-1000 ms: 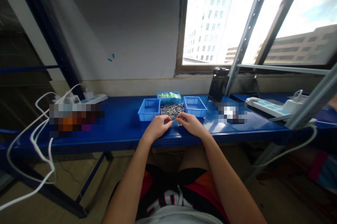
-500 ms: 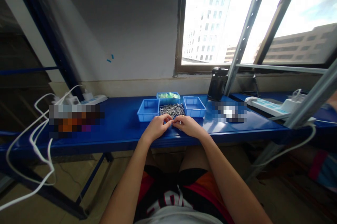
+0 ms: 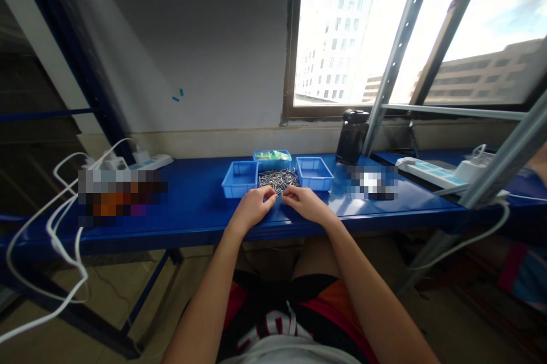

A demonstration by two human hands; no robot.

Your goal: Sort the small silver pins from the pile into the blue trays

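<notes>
A heap of small, shiny metal pieces that look like screws [image 3: 278, 179] lies on the blue table [image 3: 192, 204]. At its near edge, my left hand [image 3: 255, 204] is closed, thumb and fingers pinched together. My right hand [image 3: 304, 203] faces it with its fingertips drawn together too, a small gap between the two hands. Whatever sits in either pinch is too small to make out. Blue plastic bins flank the heap: a left bin [image 3: 239, 189] and a right bin [image 3: 317, 184]. Behind it, a third blue bin [image 3: 272, 164] holds green plastic packaging [image 3: 272, 155].
A black bottle [image 3: 351, 139] stands near the window, with a blurred object [image 3: 372, 183] in front of it. White power strips [image 3: 431, 175] and cables [image 3: 55, 233] lie to the sides. A metal post [image 3: 504, 153] rises at the right.
My hands have come slightly apart; their fingertips met half a second ago, and now a gap shows between them. The bins and the heap look the same.
</notes>
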